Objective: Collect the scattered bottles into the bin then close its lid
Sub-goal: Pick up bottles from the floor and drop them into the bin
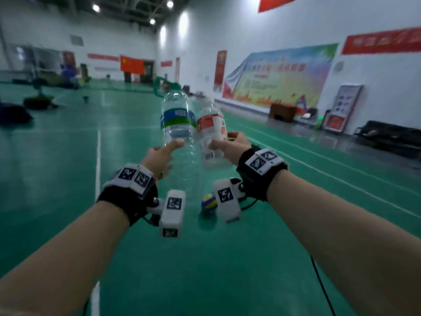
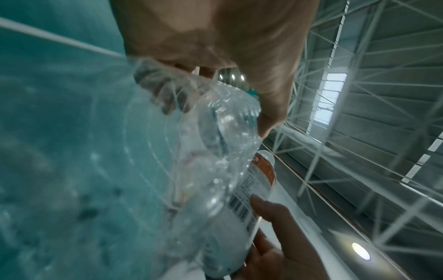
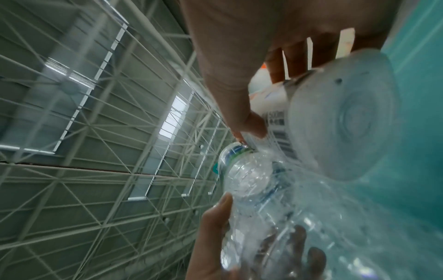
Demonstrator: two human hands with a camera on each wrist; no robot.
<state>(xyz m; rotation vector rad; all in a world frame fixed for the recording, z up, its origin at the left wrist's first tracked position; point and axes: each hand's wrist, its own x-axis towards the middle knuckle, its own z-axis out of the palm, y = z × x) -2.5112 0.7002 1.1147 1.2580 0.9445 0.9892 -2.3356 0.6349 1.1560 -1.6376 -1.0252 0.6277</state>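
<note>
My left hand (image 1: 163,156) grips a large clear bottle (image 1: 178,124) with a blue and green label and a green handle cap, held upright at chest height. Beside it, touching, my right hand (image 1: 230,144) grips a smaller clear bottle (image 1: 211,131) with a red and white label. In the left wrist view the big bottle (image 2: 215,132) sits under my left hand (image 2: 227,66), with the small bottle (image 2: 249,204) below it. The right wrist view shows the small bottle's base (image 3: 340,117) and the big bottle (image 3: 263,199). No bin is in view.
A green sports-hall floor (image 1: 68,179) with white lines stretches ahead. A small blue and yellow ball (image 1: 208,201) lies on the floor below my wrists. Bags (image 1: 13,115) lie at the far left, and a black bench (image 1: 391,135) and boards stand along the right wall.
</note>
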